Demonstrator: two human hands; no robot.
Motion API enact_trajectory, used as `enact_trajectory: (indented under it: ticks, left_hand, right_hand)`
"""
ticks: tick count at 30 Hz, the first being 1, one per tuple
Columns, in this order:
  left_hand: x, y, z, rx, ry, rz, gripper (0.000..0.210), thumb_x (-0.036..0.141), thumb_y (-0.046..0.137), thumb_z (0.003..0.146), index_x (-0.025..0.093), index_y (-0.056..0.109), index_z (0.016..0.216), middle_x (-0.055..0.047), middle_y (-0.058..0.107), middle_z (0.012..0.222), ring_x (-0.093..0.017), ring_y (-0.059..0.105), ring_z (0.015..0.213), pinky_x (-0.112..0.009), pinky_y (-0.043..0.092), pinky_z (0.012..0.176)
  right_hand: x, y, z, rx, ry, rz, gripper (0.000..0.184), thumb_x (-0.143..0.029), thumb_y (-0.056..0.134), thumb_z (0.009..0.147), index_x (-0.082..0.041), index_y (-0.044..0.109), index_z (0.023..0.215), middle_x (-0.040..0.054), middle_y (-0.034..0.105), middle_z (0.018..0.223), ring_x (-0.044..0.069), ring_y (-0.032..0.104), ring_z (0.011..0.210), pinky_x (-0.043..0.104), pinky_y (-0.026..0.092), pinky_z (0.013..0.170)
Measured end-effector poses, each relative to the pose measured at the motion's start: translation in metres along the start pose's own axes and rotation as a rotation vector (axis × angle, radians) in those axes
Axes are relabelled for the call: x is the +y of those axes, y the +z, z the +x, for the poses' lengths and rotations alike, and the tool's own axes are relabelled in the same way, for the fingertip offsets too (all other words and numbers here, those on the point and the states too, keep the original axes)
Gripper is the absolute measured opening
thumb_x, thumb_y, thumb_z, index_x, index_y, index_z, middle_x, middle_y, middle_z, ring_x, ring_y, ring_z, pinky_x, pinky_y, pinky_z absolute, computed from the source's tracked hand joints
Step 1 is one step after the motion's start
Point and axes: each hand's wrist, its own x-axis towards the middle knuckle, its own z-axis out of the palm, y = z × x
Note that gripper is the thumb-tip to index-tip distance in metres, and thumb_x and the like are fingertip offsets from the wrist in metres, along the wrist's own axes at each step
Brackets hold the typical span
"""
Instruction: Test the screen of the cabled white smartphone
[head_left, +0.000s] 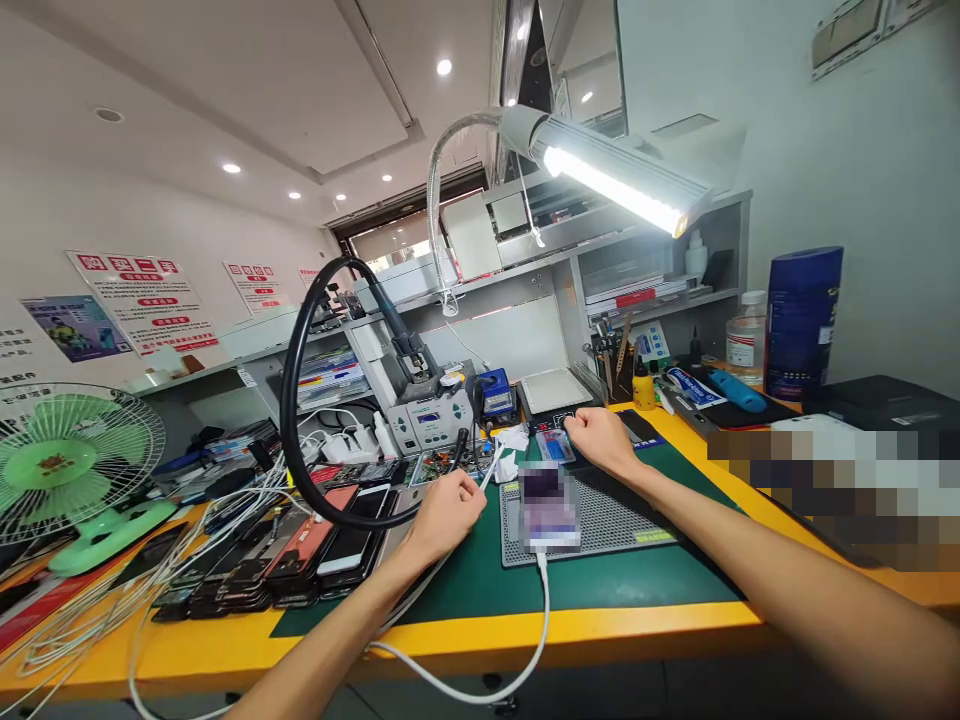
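As the left hand point(446, 515) pinches a slim white stick point(492, 466), the right hand point(598, 440) curls into a fist, any contents hidden, beyond a phone point(550, 508) lying along the left edge of a gray mat point(619, 520), its white cable point(545, 600) drooping over the front edge of the yellow table point(622, 622), stacked phones point(309, 548) to the left

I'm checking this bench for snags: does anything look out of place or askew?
Yes. Thin white cables lie tangled across the left end of the yellow workbench, and the white cable plugged into the rectangular phone sags below the front edge, where it could catch.
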Motion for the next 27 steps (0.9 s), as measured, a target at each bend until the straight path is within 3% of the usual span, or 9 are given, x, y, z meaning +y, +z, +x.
enact_trajectory:
  ticks: [6,11,14,19,23,27]
  left_hand:
    - [-0.008,0.007,-0.001,-0.016,-0.015,-0.193,0.022,0.040,0.061,0.084,0.019,0.055,0.084,-0.004,0.066,0.076,-0.014,0.058,0.053,-0.021,0.038,0.043]
    - [-0.002,0.009,0.009,0.085,0.072,-0.263,0.017,0.035,0.066,0.082,0.019,0.060,0.083,-0.003,0.064,0.075,-0.014,0.056,0.061,-0.022,0.040,0.053]
    - [0.001,0.010,0.016,0.078,0.081,-0.301,0.015,0.031,0.070,0.077,0.019,0.062,0.080,-0.003,0.063,0.073,-0.014,0.054,0.062,-0.022,0.040,0.056]
    - [0.002,0.014,0.023,0.003,-0.019,-0.376,0.032,0.034,0.062,0.081,0.015,0.058,0.106,-0.002,0.061,0.077,-0.011,0.051,0.052,-0.021,0.038,0.046]
    - [0.007,0.014,0.029,-0.035,-0.085,-0.267,0.030,0.030,0.062,0.079,0.012,0.063,0.102,0.004,0.052,0.061,-0.010,0.041,0.045,-0.022,0.031,0.044]
    - [0.014,0.016,0.038,0.030,-0.043,-0.046,0.014,0.021,0.072,0.070,0.014,0.067,0.082,0.000,0.058,0.063,-0.015,0.052,0.061,-0.025,0.034,0.059]
  right_hand:
    - [0.001,0.002,0.000,-0.015,-0.001,-0.011,0.030,-0.029,0.049,0.076,-0.021,0.035,0.050,-0.0011,0.040,0.047,0.013,0.035,0.049,0.028,0.019,0.051]
    - [0.002,0.003,0.000,-0.015,-0.004,-0.014,0.030,-0.029,0.049,0.077,-0.021,0.036,0.051,-0.0014,0.040,0.048,0.013,0.034,0.050,0.028,0.020,0.053]
    - [0.002,0.002,0.000,-0.016,-0.010,-0.010,0.031,-0.028,0.049,0.077,-0.021,0.035,0.051,-0.0020,0.039,0.048,0.012,0.033,0.050,0.028,0.020,0.053]
    - [0.003,0.002,0.001,-0.016,-0.021,-0.006,0.032,-0.029,0.050,0.076,-0.021,0.032,0.051,-0.0028,0.036,0.048,0.012,0.031,0.051,0.028,0.020,0.052]
    - [0.002,0.003,0.000,-0.034,-0.038,-0.008,0.032,-0.028,0.050,0.076,-0.021,0.032,0.050,-0.0024,0.036,0.048,0.012,0.029,0.051,0.029,0.019,0.053]
    - [-0.001,0.002,-0.002,-0.046,-0.051,-0.016,0.031,-0.028,0.050,0.077,-0.021,0.035,0.051,-0.0020,0.039,0.048,0.012,0.031,0.051,0.029,0.019,0.054]
